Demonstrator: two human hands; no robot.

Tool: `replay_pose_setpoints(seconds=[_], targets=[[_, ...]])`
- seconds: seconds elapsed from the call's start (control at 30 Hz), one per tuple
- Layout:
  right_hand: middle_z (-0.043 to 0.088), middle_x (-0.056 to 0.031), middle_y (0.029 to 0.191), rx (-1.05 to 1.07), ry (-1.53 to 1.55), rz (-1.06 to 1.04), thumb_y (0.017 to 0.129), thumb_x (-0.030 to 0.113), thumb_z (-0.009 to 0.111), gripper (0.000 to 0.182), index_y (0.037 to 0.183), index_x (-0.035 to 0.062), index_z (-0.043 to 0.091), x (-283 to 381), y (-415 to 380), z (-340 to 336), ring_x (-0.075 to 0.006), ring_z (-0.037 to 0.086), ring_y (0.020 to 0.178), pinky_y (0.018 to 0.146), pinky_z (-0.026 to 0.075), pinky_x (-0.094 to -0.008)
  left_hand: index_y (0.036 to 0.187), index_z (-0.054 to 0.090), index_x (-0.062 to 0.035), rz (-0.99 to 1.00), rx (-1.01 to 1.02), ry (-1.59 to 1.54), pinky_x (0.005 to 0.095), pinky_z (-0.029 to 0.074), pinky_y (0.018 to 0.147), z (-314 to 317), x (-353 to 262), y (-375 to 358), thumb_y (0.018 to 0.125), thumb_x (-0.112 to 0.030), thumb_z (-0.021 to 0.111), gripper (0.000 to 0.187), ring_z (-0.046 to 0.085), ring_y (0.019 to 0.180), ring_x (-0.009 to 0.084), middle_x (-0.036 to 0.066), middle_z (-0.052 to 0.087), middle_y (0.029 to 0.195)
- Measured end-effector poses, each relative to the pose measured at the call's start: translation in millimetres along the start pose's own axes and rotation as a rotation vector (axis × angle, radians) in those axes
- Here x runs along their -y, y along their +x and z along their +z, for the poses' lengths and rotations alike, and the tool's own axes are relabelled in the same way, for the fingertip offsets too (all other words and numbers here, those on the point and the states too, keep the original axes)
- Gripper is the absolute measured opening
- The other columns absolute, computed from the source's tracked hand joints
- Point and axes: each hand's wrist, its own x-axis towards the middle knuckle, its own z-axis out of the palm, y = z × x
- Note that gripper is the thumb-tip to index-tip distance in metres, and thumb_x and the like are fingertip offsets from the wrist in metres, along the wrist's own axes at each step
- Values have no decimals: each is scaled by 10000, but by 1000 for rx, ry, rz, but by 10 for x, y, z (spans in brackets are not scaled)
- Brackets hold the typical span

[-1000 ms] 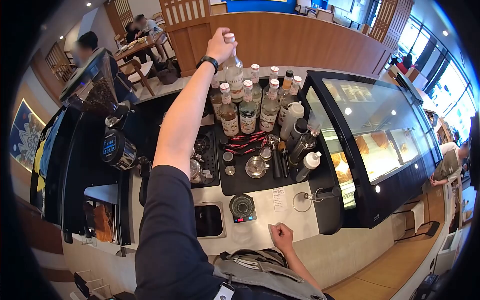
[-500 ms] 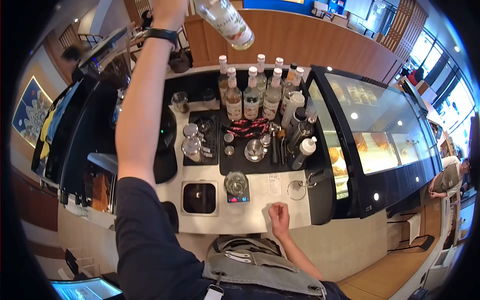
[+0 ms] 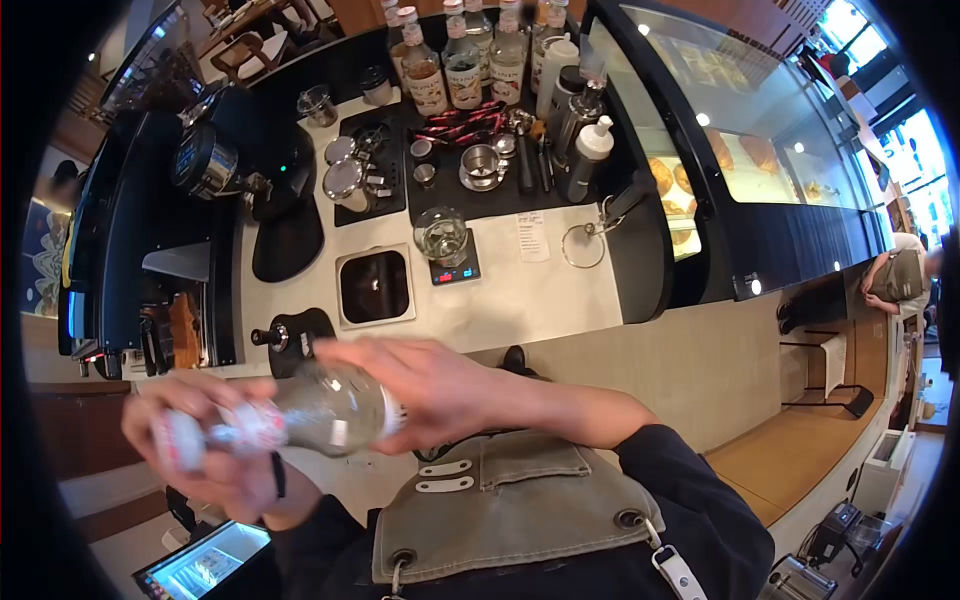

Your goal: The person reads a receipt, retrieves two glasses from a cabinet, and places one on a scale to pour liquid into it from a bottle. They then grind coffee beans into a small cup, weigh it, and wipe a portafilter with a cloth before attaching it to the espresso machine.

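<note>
A clear glass syrup bottle (image 3: 330, 412) lies nearly sideways between my two hands, close to my body, its white-and-pink cap end pointing left. My left hand (image 3: 200, 430), with a black band on the wrist, is wrapped around the neck and cap; it is smeared by motion. My right hand (image 3: 430, 385) grips the body of the bottle near its label. Beyond them a glass vessel (image 3: 441, 238) stands on a small black scale (image 3: 456, 268) with lit digits. Just past my left hand, a tamper (image 3: 268, 337) rests on a black mat.
A small sink (image 3: 376, 287) is set into the white counter. Several syrup bottles (image 3: 464, 75) stand at the back beside squeeze bottles (image 3: 590, 158). A pastry case (image 3: 800, 235) bounds the right, a coffee machine (image 3: 135, 240) the left. A receipt (image 3: 533, 237) lies by the scale.
My left hand has brought the syrup bottle down from high above the counter's back to near my body. My right hand has moved left from the counter's edge and taken hold of its body.
</note>
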Motion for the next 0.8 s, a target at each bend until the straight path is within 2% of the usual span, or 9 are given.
replay_pose_setpoints(seconds=[0.13, 0.23, 0.3, 0.43, 0.5, 0.6, 0.67, 0.77, 0.8], targets=[[668, -158, 1267, 481, 494, 88, 638, 162, 908, 979, 1500, 94, 450, -363, -174, 309, -367, 675, 1112, 953, 538, -432, 1036, 622, 100, 163, 437, -618, 376, 619, 638, -218, 101, -102, 921, -213, 838, 397, 643, 750, 214, 132, 625, 843], [679, -145, 1252, 709, 638, 149, 624, 150, 901, 936, 1460, 96, 484, -370, -165, 441, -364, 674, 1122, 960, 536, -431, 855, 667, 85, 25, 813, -1103, 312, 545, 519, -136, -27, -39, 934, -141, 820, 284, 564, 520, 176, 86, 596, 617], [673, -135, 1271, 771, 626, 160, 612, 144, 900, 931, 1447, 89, 493, -337, -119, 454, -353, 668, 1146, 962, 537, -427, 834, 662, 70, 12, 711, -1066, 314, 507, 454, -191, -25, -89, 947, -78, 783, 222, 499, 424, 156, 56, 555, 549], [655, -117, 1303, 349, 198, 190, 626, 164, 907, 909, 1440, 103, 507, -487, -272, 456, -340, 651, 1176, 970, 532, -434, 868, 649, 55, -99, 294, -886, 313, 382, 331, -305, 274, -275, 1020, -44, 658, 181, 409, 335, 108, 16, 484, 463], [646, -113, 1319, 138, -27, 216, 630, 182, 916, 906, 1437, 110, 512, -573, -373, 525, -337, 643, 1192, 982, 527, -438, 962, 622, 41, -227, 60, -690, 280, 384, 367, -382, 535, -515, 1075, -83, 563, 178, 391, 355, 102, -4, 485, 492], [648, -134, 1311, -91, -390, 349, 616, 221, 935, 918, 1430, 107, 525, -716, -597, 603, -352, 642, 1197, 1010, 516, -454, 1093, 580, -16, -406, -341, -454, 267, 522, 555, -205, 933, -616, 1125, -198, 474, 213, 544, 509, 76, -24, 529, 556], [651, -142, 1311, -177, -496, 428, 613, 214, 921, 903, 1421, 107, 534, -750, -769, 589, -359, 636, 1206, 1019, 511, -459, 1160, 585, -12, -498, -211, -559, 280, 551, 763, -253, 1272, -804, 1108, -152, 493, 176, 652, 768, 119, 32, 661, 822], [653, -154, 1321, -228, -454, 628, 623, 205, 880, 865, 1415, 106, 545, -645, -1088, 487, -371, 624, 1223, 1031, 504, -468, 1204, 617, -1, -608, 305, -136, 312, 534, 854, -241, 1192, -740, 1004, 1, 577, 204, 658, 942, 213, 86, 668, 1093], [651, -159, 1332, -245, -396, 719, 625, 215, 873, 871, 1423, 101, 542, -564, -1163, 450, -374, 620, 1233, 1037, 503, -470, 1228, 618, -14, -516, 479, -85, 332, 539, 867, -288, 1196, -649, 975, 19, 598, 256, 651, 995, 241, 97, 650, 1148]])
